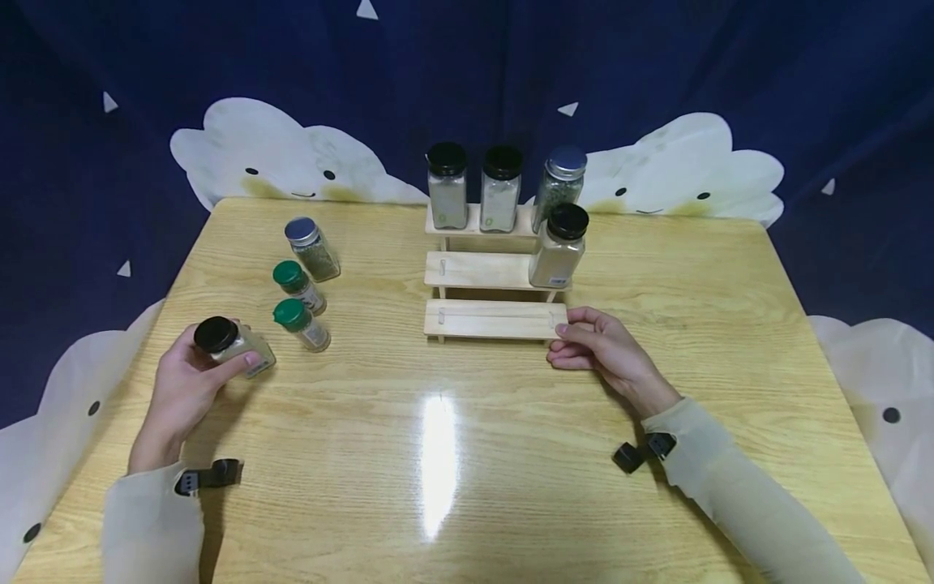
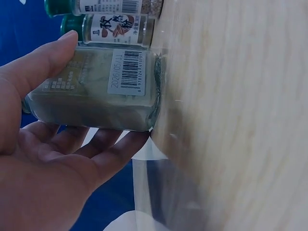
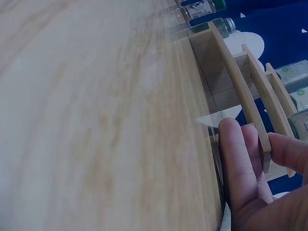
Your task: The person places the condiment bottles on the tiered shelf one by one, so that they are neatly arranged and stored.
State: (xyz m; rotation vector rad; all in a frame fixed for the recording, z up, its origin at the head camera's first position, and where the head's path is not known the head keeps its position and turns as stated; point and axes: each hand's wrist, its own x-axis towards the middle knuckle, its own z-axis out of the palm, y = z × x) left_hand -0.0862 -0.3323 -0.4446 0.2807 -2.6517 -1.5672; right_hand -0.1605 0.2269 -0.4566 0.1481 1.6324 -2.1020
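My left hand (image 1: 186, 388) grips a square glass spice jar (image 1: 242, 347) with a black lid, fingers on one side and thumb on the other. In the left wrist view the jar (image 2: 91, 98) shows pale powder and a barcode label, its base close to the tabletop. My right hand (image 1: 611, 350) pinches the right end of the lowest shelf of a three-step wooden rack (image 1: 481, 320), thumb on top and fingers underneath. One black-lidded jar (image 1: 557, 255) stands at the right of the middle step. On the top step are two black-lidded jars (image 1: 447, 191) and a silver-lidded jar (image 1: 560, 182).
Two small green-capped bottles (image 1: 312, 332) stand right of my left hand, with a silver-lidded jar (image 1: 319, 255) of dried herbs behind them. A dark blue curtain (image 1: 503, 73) with clouds hangs beyond the wooden table (image 1: 525, 503).
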